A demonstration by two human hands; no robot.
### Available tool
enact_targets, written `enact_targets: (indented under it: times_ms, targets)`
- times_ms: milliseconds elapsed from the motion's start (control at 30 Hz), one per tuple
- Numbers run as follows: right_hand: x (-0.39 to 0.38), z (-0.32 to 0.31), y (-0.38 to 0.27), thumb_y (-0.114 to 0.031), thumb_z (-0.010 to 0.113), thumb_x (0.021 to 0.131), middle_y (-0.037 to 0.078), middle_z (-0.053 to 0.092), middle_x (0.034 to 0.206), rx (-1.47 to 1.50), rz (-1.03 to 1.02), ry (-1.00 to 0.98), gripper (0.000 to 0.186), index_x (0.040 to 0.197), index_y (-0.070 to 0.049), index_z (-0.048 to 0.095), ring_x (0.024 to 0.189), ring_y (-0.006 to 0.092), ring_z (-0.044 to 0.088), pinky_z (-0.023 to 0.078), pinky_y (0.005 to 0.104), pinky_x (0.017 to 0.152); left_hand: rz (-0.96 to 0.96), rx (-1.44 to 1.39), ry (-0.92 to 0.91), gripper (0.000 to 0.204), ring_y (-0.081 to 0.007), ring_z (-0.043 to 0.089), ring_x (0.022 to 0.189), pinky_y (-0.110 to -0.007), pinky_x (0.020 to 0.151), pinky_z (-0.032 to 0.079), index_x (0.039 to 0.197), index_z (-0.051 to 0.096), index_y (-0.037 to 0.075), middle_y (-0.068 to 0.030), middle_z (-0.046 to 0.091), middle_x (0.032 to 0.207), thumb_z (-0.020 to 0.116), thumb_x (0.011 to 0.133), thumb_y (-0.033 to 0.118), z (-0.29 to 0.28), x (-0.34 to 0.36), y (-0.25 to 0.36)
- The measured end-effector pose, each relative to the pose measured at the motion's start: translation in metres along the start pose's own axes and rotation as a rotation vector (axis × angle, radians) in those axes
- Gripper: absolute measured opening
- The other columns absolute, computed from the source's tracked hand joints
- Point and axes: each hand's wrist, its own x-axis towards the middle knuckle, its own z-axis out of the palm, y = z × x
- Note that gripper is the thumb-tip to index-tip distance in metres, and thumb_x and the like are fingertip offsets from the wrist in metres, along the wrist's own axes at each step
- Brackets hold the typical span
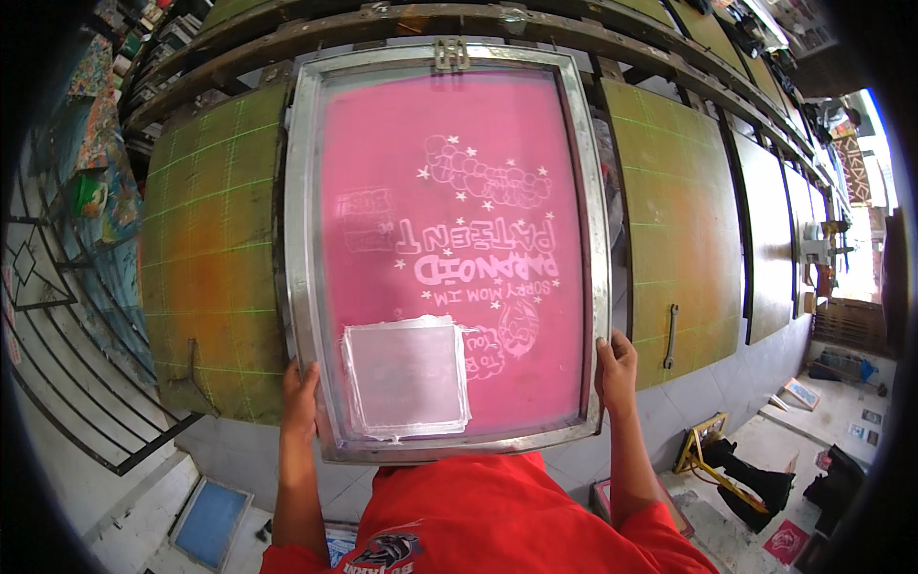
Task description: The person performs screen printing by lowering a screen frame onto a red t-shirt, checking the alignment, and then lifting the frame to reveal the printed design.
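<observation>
Silver metal-framed rectangular pink screen (382, 191) | left hand (300, 394), right hand (618, 370): gripping its sides | grey metal wrench (671, 337) on olive board (669, 230)

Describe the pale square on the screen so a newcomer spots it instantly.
Start with the large metal-framed pink screen held between the left hand and right hand. In its near-left corner sits the pale square. Unlike the lettering nearby, it is a plain block with ragged white edges.
</observation>
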Motion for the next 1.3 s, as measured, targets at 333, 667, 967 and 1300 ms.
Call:
enact_targets:
  times_ms: [333,667,967,1300]
  targets:
    - [0.001,-0.002,0.003,-0.006,0.056,0.091,0.01,0.063,0.103,-0.027,0.015,0.016,0.03,0.117,0.01,0.054,0.092,0.0121,0.057,0.044,0.0254,0.083,0.001,-0.007,0.0,0.046,-0.0178,0.053,0.108,-0.031,0.095,0.039,0.129,0.046,-0.001,-0.0093,0.056,0.12,0.058,0.092,0.024,-0.005,0.002,-0.004]
    - [0.0,0.002,-0.004,-0.006,0.056,0.091,0.01,0.064,0.104,-0.068,0.027,0.009,0.03,0.116,0.01,0.055,0.093,0.012,0.058,0.044,0.0261,0.085,0.007,-0.004,-0.029,0.042,-0.0158,0.057,0.102,-0.031,0.088,0.045,0.128,0.048,0.002,-0.006,0.059,0.116,0.058,0.093,0.023,-0.004,0.001,0.002]
    - [0.0,0.0,-0.002,-0.008,0.057,0.09,0.009,0.065,0.102,-0.074,0.004,0.002,0.029,0.114,0.008,0.057,0.093,0.0123,0.057,0.044,0.0264,0.085,-0.029,-0.041,-0.026,0.04,-0.0162,0.056,0.104,-0.03,0.092,0.041,0.126,0.046,-0.001,-0.0087,0.059,0.117,0.057,0.094,0.02,-0.01,0.004,-0.003]
    - [0.001,0.0,-0.001,-0.008,0.058,0.089,0.008,0.065,0.101,-0.091,-0.005,0.009,0.028,0.113,0.008,0.058,0.093,0.0123,0.057,0.044,0.0264,0.085,0.0,-0.024,-0.023,0.039,-0.016,0.056,0.104,-0.03,0.092,0.041,0.124,0.049,-0.001,-0.0089,0.06,0.116,0.058,0.094,0.023,0.001,-0.002,0.007]
